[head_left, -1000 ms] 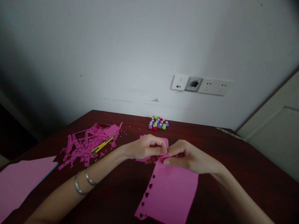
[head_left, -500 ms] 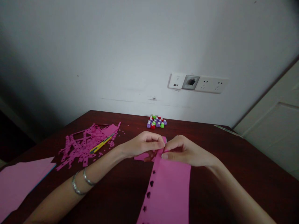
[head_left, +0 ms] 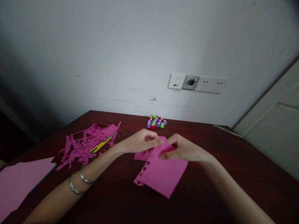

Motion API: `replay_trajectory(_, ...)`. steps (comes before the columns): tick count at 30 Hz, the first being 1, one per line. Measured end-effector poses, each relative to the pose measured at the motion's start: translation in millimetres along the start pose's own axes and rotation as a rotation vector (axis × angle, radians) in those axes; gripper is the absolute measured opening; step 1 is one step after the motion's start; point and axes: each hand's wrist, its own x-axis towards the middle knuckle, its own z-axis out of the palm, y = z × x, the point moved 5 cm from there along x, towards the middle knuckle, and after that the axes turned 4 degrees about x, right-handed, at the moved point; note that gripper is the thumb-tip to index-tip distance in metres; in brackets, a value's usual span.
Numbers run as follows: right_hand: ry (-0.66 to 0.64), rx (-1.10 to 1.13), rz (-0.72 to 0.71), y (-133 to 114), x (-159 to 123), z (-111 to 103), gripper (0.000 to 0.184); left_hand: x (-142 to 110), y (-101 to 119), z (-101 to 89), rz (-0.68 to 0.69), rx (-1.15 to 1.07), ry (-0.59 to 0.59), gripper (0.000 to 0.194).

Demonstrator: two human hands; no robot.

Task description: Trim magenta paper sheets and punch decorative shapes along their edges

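Between both hands hangs a sheet of pink paper [head_left: 163, 177], tilted, with punched holes, some heart-shaped, along its left edge. My left hand [head_left: 143, 142] pinches its top left part between thumb and fingers. My right hand [head_left: 184, 148] grips it just to the right, thumb on the near face and fingers behind. At the sheet's lower left corner a small punched strip sticks out a little. Another pink piece of paper [head_left: 138, 156] lies on the table behind the hands, partly hidden by them.
On the dark red table [head_left: 112, 199], a heap of punched pink paper strips [head_left: 81, 146] lies left, a yellow utility knife [head_left: 101, 145] on it. Several small coloured craft punches [head_left: 156, 122] stand near the wall. Pink sheets [head_left: 18, 183] lie at the left edge.
The held sheet's near end has come up and away from me, so its lower edge now shows. Both hands have shifted slightly, still gripping the paper.
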Motion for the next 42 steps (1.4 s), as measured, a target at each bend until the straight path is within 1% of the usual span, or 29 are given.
replay_trajectory(2,0.03,0.02,0.015,-1.5,-1.7,-2.0,0.02,-1.1,-0.9,1.7,0.004,0.037,-0.058,0.039)
replay_trajectory(4,0.024,0.062,0.019,-1.9,-2.1,-1.1,0.018,-1.8,-0.4,4.8,0.007,0.019,-0.093,0.041)
replay_trajectory(9,0.002,0.21,0.009,2.4,2.8,4.9,0.012,0.3,1.2,12.2,0.008,-0.048,-0.097,0.041)
replay_trajectory(13,-0.039,0.269,-0.036,0.9,5.4,8.3,0.009,0.7,-1.9,14.3,-0.018,-0.154,-0.108,0.04)
replay_trajectory(18,-0.055,0.279,-0.025,-3.0,1.9,7.3,0.008,-1.3,-7.0,19.3,-0.112,-0.329,-0.175,0.039)
replay_trajectory(21,0.007,0.238,0.023,0.3,-0.9,1.4,0.012,-1.5,-10.1,16.0,-0.136,-0.345,-0.139,0.038)
replay_trajectory(24,0.11,0.184,0.062,4.2,-3.9,-7.5,0.02,-2.2,-12.3,10.4,-0.117,-0.257,-0.13,0.036)
replay_trajectory(26,0.142,0.153,0.072,4.5,-5.4,-10.8,0.023,-2.9,-11.8,8.5,-0.1,-0.201,-0.148,0.034)
replay_trajectory(29,0.115,0.147,0.087,3.5,-6.0,-9.5,0.02,-3.1,-7.7,8.3,-0.079,-0.173,-0.15,0.03)
replay_trajectory(32,0.087,0.151,0.092,2.5,-4.9,-5.8,0.019,-1.7,-3.6,10.7,-0.061,-0.2,-0.138,0.028)
replay_trajectory(36,0.062,0.148,0.085,0.0,-3.3,-1.7,0.021,-0.4,-5.8,14.3,-0.079,-0.284,-0.137,0.028)
replay_trajectory(42,0.006,0.135,0.067,-5.2,-4.1,1.1,0.019,-0.5,-11.2,22.4,-0.128,-0.449,-0.201,0.024)
